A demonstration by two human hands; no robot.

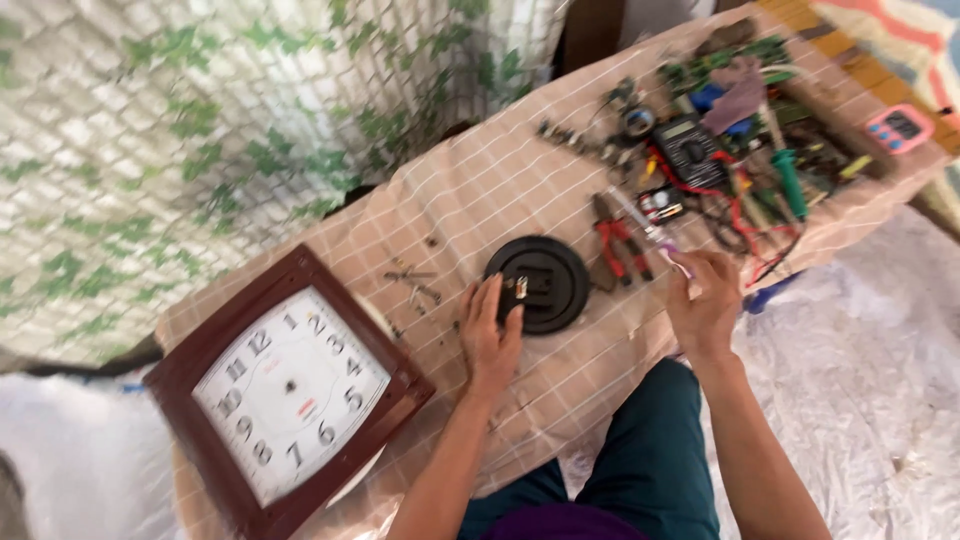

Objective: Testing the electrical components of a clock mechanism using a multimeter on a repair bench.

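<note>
From the head camera, a table [560,190] covered with a pale checked cloth runs diagonally across the view. The left hand [489,335] rests on the cloth at the near-left edge of a round black clock back [540,283], its fingers [493,298] curled around a small black clock mechanism [516,292] that sits against the disc's rim; they close on that part. The right hand [706,300] is raised just to the right of the disc, its fingers pinched around a thin tool with a purple handle [660,236], whose pale shaft points up and away toward the clutter.

Red-handled pliers [616,240] lie on the cloth between the disc and the right hand. Beyond them sits a black multimeter [688,150] with red leads [745,225] looping around it, among a heap of small tools and green circuit boards [730,60]. A pink calculator-like device [899,128] lies at the far right edge.

To the left of the left hand, a few small metal parts [412,283] are scattered on the cloth. Further left, well apart from the disc, a square wall clock with a dark red-brown frame [287,392] lies face up, its white dial showing no hands that I can make out.
</note>
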